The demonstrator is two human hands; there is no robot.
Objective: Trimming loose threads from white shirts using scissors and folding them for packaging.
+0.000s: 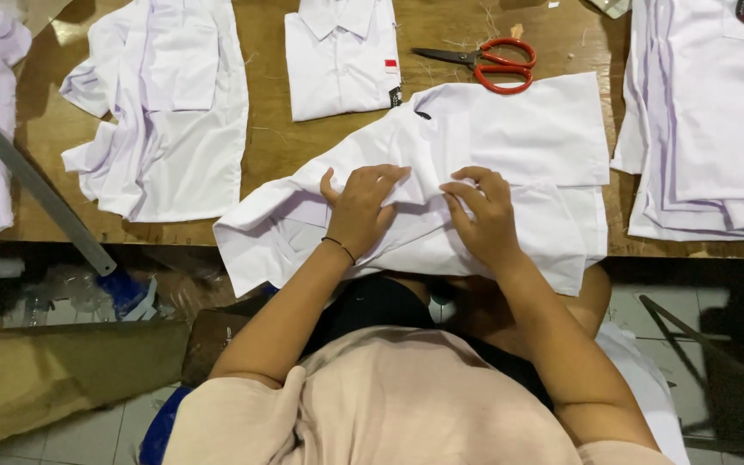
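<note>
Shirt (pixel 510 146) front and centre, white, spread over the near edge of the tabletop (pixel 269 146) and drooping off it toward your lap. Your left hand (pixel 362 211) sits on the cloth just left of centre, fingers curled, pinching a fold of the fabric. Your right hand (pixel 484 215) is right beside it, fingers bent down and clamped on the same ridge of cloth; the two hands nearly touch. A dark band circles your left wrist.

Upper middle of the frame: a folded shirt (pixel 342 56) with a small red and white tag, lying flat. Just right of it, red-handled scissors (pixel 484 62), blades pointing left, apart from your shirt. Upper left, a loose shirt (pixel 165 103) lies open and rumpled. Right edge, a stack (pixel 716 129) of white pieces, with a dark badge on the top one. Far left, a grey bar (pixel 36 189) runs diagonally across the tabletop's corner.
</note>
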